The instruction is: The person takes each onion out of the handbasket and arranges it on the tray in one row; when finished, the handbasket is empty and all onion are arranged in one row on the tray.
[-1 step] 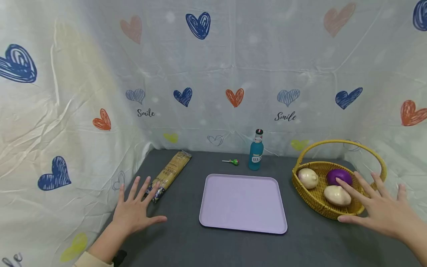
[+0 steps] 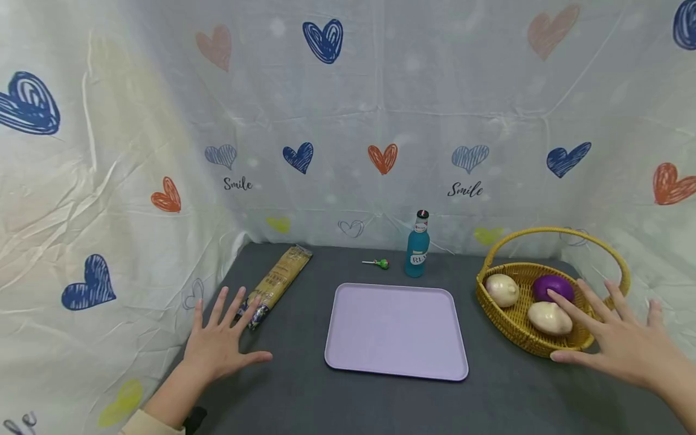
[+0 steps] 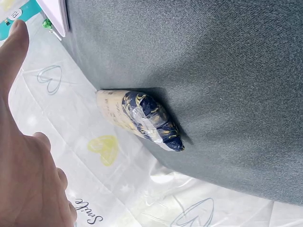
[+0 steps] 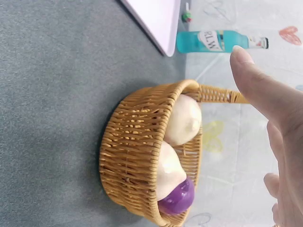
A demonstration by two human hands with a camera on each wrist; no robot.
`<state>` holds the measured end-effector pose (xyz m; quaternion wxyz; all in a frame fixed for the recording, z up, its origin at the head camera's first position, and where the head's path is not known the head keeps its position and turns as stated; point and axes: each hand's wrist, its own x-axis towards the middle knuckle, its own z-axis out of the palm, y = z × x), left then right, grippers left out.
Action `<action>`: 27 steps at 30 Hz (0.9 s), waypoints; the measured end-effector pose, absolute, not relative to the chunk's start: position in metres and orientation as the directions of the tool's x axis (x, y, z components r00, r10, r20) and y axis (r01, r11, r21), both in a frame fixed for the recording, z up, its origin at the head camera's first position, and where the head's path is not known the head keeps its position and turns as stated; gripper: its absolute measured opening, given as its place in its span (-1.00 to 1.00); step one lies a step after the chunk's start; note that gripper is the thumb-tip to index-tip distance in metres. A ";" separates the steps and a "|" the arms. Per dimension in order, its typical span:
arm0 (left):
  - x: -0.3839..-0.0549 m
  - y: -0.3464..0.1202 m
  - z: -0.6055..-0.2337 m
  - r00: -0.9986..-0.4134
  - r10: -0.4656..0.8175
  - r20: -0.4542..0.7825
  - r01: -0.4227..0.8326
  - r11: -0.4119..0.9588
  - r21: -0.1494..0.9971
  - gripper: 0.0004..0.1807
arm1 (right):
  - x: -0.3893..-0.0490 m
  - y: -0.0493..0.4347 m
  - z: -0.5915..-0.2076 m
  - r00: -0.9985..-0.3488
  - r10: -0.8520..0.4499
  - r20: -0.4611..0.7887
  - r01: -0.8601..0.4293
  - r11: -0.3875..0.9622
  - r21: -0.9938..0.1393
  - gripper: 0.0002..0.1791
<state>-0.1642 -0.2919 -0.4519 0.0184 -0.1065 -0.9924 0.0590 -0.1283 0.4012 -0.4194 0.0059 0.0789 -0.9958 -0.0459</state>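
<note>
Golden wicker forms the basket [image 2: 505,324] on the right of the grey table [image 2: 299,399], with two pale bulbs [image 2: 549,319] and a purple one [image 2: 553,285] inside; the packet [image 2: 281,278] lies aslant on the left. Good handling probably means hooking the fingers right round the handle [image 2: 549,230] and keeping the basket level, as the smooth bulbs could roll; the long packet likely wants support near its middle. The left hand [image 2: 217,350] and right hand [image 2: 625,344] hover, backs upward, fingers spread and gripping nothing, apart from packet and basket.
</note>
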 end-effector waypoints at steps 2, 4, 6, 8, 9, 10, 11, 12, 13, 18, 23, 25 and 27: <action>-0.164 -0.292 -0.452 -0.977 0.213 0.023 0.209 0.970 -0.122 0.31 | -0.128 0.401 -0.419 -0.987 -0.160 0.008 -0.159 0.983 0.093 0.22; -0.164 -0.292 -0.451 -0.977 0.213 0.024 0.209 0.970 -0.122 0.31 | -0.128 0.401 -0.419 -0.987 -0.163 0.011 -0.162 0.982 0.093 0.22; -0.165 -0.293 -0.451 -0.977 0.214 0.025 0.209 0.970 -0.123 0.31 | -0.128 0.400 -0.418 -0.986 -0.167 0.015 -0.165 0.982 0.090 0.22; -0.165 -0.294 -0.451 -0.977 0.213 0.024 0.209 0.970 -0.123 0.31 | -0.128 0.399 -0.417 -0.985 -0.171 0.017 -0.169 0.982 0.089 0.21; -0.165 -0.294 -0.450 -0.977 0.214 0.024 0.209 0.970 -0.121 0.31 | -0.128 0.399 -0.416 -0.985 -0.173 0.020 -0.171 0.981 0.089 0.20; -0.164 -0.295 -0.450 -0.977 0.213 0.023 0.209 0.971 -0.119 0.31 | -0.128 0.398 -0.416 -0.984 -0.174 0.021 -0.172 0.981 0.086 0.20; -0.164 -0.295 -0.450 -0.977 0.213 0.020 0.209 0.971 -0.114 0.31 | -0.128 0.398 -0.415 -0.984 -0.176 0.022 -0.173 0.981 0.085 0.19; -0.164 -0.295 -0.450 -0.977 0.211 0.017 0.208 0.972 -0.111 0.30 | -0.129 0.397 -0.415 -0.984 -0.176 0.022 -0.174 0.981 0.084 0.19; -0.164 -0.296 -0.449 -0.977 0.212 0.016 0.209 0.972 -0.110 0.30 | -0.129 0.397 -0.414 -0.984 -0.176 0.020 -0.174 0.982 0.080 0.19; -0.163 -0.295 -0.448 -0.977 0.213 0.018 0.209 0.971 -0.117 0.31 | -0.131 0.396 -0.412 -0.984 -0.176 -0.002 -0.176 0.983 0.057 0.18; -0.163 -0.293 -0.451 -0.972 0.232 0.031 0.227 0.968 -0.108 0.28 | -0.135 0.396 -0.410 -0.980 -0.200 0.001 -0.200 0.980 0.013 0.18; -0.163 -0.291 -0.453 -0.971 0.236 0.034 0.232 0.968 -0.097 0.27 | -0.138 0.397 -0.409 -0.974 -0.225 0.011 -0.225 0.974 -0.015 0.18; -0.163 -0.288 -0.454 -0.970 0.242 0.041 0.238 0.968 -0.077 0.27 | -0.141 0.398 -0.407 -0.967 -0.254 0.019 -0.255 0.964 -0.074 0.17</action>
